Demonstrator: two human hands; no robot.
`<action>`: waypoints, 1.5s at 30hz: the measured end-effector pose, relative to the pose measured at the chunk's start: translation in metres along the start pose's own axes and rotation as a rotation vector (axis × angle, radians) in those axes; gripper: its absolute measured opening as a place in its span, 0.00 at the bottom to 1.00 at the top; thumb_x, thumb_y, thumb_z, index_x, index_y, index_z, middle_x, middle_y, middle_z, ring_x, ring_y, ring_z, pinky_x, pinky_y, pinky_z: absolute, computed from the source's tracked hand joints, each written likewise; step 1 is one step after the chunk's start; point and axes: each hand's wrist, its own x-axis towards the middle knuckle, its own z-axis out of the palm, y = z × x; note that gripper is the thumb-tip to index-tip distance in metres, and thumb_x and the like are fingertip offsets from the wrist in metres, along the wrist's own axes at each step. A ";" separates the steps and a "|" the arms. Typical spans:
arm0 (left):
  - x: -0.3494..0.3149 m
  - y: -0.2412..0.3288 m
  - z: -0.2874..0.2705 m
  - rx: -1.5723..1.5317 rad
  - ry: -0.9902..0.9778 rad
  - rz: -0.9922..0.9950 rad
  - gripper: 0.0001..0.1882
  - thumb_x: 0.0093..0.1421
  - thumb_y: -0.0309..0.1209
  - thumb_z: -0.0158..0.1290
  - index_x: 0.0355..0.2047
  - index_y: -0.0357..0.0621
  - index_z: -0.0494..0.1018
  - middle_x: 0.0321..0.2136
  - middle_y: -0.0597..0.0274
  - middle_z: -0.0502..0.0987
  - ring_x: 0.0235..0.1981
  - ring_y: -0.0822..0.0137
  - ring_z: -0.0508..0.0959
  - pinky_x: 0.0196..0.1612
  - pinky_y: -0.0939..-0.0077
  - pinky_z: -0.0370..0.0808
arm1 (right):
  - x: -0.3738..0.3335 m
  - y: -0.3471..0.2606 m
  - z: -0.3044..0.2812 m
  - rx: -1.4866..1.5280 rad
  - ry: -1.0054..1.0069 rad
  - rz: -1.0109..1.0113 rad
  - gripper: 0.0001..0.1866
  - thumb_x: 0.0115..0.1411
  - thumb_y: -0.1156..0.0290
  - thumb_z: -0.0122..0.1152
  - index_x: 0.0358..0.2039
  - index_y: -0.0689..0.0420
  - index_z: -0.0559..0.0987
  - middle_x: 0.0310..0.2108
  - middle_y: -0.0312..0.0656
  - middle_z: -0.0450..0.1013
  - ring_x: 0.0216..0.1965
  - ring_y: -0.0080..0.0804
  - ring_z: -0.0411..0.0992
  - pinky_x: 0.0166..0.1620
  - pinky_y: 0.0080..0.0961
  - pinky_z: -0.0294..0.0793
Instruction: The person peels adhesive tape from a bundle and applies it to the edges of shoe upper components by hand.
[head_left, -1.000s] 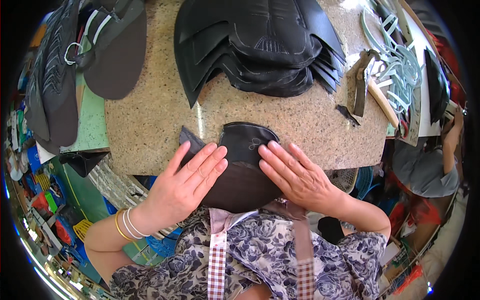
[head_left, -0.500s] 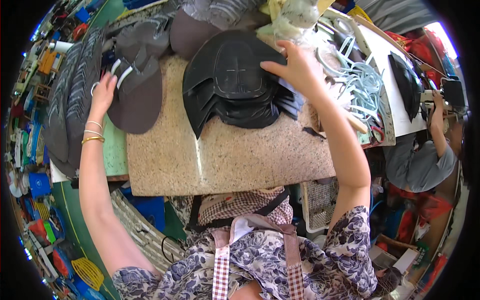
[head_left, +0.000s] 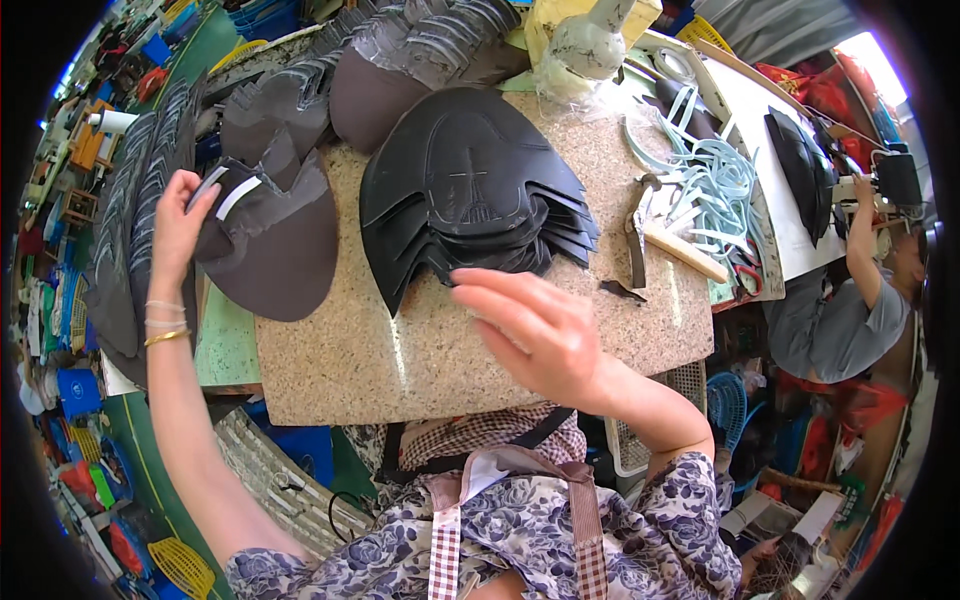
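A stack of black shoe-upper pieces (head_left: pixel 480 170) lies in the middle of the speckled board (head_left: pixel 330 365). White lines mark the top piece. My right hand (head_left: pixel 545 335) is in front of the stack's near edge, fingers stretched and slightly apart, nothing visible in them. To the left, the fingers and thumb of my left hand (head_left: pixel 178 215) pinch the edge of a dark brown upper piece (head_left: pixel 275 260) that carries short white strips (head_left: pixel 238 197). That piece is tilted, its rounded end toward me.
More brown upper pieces (head_left: pixel 370 95) are heaped at the back, and long overlapping rows (head_left: pixel 150 210) lie far left. On the right are pale blue strips (head_left: pixel 710 180), a hammer-like tool (head_left: pixel 685 252) and red-handled scissors (head_left: pixel 745 278). Another person (head_left: pixel 835 320) works at far right.
My right hand has moved from the stack's far right side to its near edge. My left hand has closed on the brown piece, which has shifted toward me.
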 end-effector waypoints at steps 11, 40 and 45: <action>-0.063 0.142 -0.014 -0.410 -0.150 -0.079 0.14 0.62 0.25 0.54 0.48 0.36 0.71 0.40 0.66 0.76 0.40 0.79 0.75 0.44 0.84 0.71 | 0.116 -0.017 0.115 0.063 0.089 -0.248 0.39 0.42 0.69 0.72 0.57 0.53 0.68 0.60 0.53 0.60 0.60 0.52 0.61 0.58 0.43 0.66; -0.159 0.163 0.075 -1.033 -1.092 -0.682 0.26 0.51 0.22 0.63 0.49 0.37 0.67 0.34 0.68 0.74 0.34 0.78 0.74 0.37 0.81 0.74 | 0.013 -0.023 0.037 0.025 -0.523 -0.102 0.24 0.50 0.48 0.65 0.34 0.58 0.79 0.13 0.42 0.71 0.23 0.41 0.76 0.29 0.35 0.73; -0.136 0.198 0.081 0.103 -0.756 -0.041 0.20 0.49 0.22 0.61 0.43 0.37 0.68 0.27 0.58 0.75 0.27 0.67 0.77 0.32 0.78 0.75 | -0.019 -0.012 0.026 -0.058 -0.548 0.078 0.21 0.55 0.51 0.63 0.17 0.54 0.77 0.10 0.42 0.69 0.15 0.43 0.72 0.22 0.36 0.70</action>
